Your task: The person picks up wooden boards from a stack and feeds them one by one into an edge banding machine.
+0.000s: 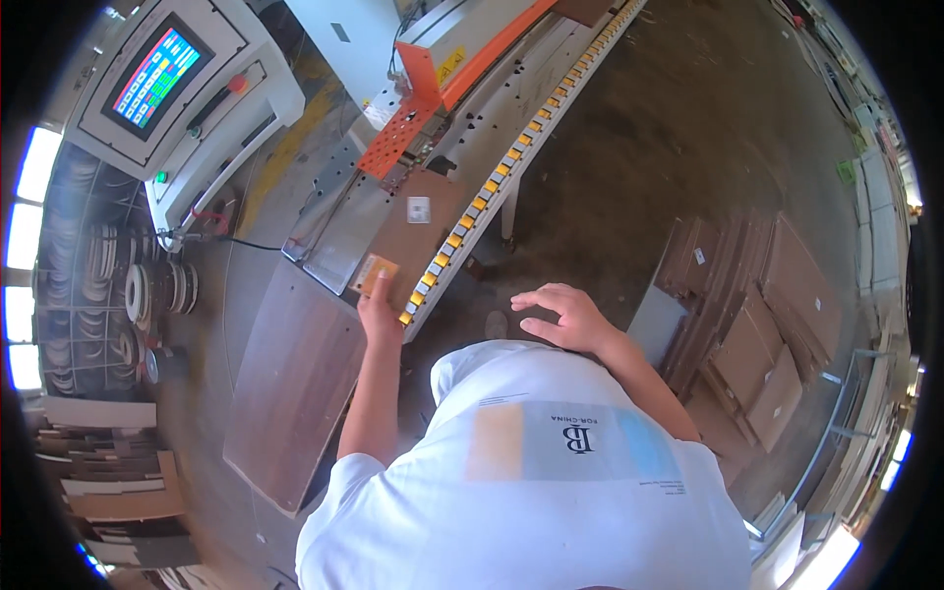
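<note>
My left hand is closed at the near end of a brown panel that lies on the machine's bed. Its thumb presses on a small flat orange piece, and its other fingers are mostly hidden. Whether that piece is a block or a card I cannot make out. A white label sits on the panel farther along. My right hand hangs in the air to the right of the machine, fingers apart, holding nothing.
A row of yellow rollers edges the bed, under an orange guard. At the far left stands a control console with a lit screen. Brown panels are stacked at right; a wooden board lies at near left.
</note>
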`<action>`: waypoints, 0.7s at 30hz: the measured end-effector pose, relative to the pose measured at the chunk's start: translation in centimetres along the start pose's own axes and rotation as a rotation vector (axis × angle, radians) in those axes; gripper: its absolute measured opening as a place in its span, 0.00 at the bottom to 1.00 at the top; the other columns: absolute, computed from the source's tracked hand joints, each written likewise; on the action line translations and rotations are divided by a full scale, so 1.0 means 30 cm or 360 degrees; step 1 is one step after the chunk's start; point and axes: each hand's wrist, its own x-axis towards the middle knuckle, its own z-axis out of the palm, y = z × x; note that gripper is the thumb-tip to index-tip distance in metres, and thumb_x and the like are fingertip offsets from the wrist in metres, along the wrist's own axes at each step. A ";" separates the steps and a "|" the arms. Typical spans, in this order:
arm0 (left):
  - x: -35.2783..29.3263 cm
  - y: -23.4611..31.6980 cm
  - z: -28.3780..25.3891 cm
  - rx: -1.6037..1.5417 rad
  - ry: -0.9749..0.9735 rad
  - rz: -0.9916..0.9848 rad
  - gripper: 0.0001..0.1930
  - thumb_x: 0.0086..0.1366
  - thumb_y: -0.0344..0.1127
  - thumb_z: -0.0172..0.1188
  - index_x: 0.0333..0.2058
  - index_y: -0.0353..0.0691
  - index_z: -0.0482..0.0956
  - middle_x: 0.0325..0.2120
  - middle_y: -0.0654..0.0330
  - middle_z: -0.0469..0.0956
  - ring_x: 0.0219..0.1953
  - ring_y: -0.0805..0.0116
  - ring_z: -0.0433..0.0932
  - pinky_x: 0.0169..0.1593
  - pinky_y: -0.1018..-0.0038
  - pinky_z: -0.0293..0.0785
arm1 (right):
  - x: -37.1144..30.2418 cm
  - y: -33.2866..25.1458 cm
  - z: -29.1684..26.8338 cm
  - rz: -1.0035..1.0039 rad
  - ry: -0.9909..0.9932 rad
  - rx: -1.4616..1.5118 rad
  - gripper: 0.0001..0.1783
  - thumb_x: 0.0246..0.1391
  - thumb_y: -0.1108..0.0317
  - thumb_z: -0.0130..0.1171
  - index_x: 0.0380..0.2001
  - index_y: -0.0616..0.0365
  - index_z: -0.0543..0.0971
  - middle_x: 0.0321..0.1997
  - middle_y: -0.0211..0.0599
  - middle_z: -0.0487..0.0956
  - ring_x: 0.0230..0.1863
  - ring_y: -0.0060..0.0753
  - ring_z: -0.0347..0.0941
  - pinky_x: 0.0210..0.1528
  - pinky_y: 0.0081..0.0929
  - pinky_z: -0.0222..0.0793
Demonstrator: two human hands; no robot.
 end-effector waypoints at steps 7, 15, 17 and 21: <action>0.385 0.123 -0.285 0.1005 0.0143 -0.0119 0.26 0.68 0.56 0.63 0.54 0.41 0.77 0.33 0.58 0.83 0.25 0.66 0.78 0.23 0.71 0.71 | 0.012 0.136 0.041 0.0198 -0.0118 -0.0081 0.21 0.60 0.57 0.65 0.55 0.49 0.81 0.50 0.34 0.86 0.52 0.41 0.81 0.57 0.36 0.75; 0.301 0.156 -0.245 0.2732 0.0065 0.1493 0.21 0.67 0.47 0.63 0.54 0.43 0.80 0.53 0.51 0.81 0.53 0.49 0.80 0.52 0.58 0.78 | -0.143 0.356 0.121 0.0723 -0.0171 -0.0020 0.26 0.59 0.57 0.65 0.59 0.56 0.78 0.51 0.38 0.87 0.51 0.38 0.83 0.57 0.34 0.76; 0.327 0.130 -0.258 0.2611 -0.0070 0.1734 0.20 0.68 0.41 0.62 0.57 0.44 0.80 0.58 0.57 0.78 0.61 0.54 0.75 0.59 0.60 0.75 | -0.183 0.394 0.133 0.0845 -0.0176 0.0017 0.27 0.60 0.57 0.65 0.59 0.56 0.78 0.52 0.38 0.86 0.52 0.38 0.83 0.57 0.33 0.76; 0.409 0.102 -0.258 0.2478 -0.0113 0.1938 0.17 0.69 0.36 0.60 0.55 0.45 0.82 0.60 0.62 0.79 0.64 0.60 0.74 0.64 0.65 0.73 | -0.303 0.519 0.164 0.1178 -0.0195 0.0054 0.29 0.61 0.54 0.65 0.61 0.56 0.77 0.53 0.40 0.86 0.53 0.38 0.83 0.57 0.33 0.76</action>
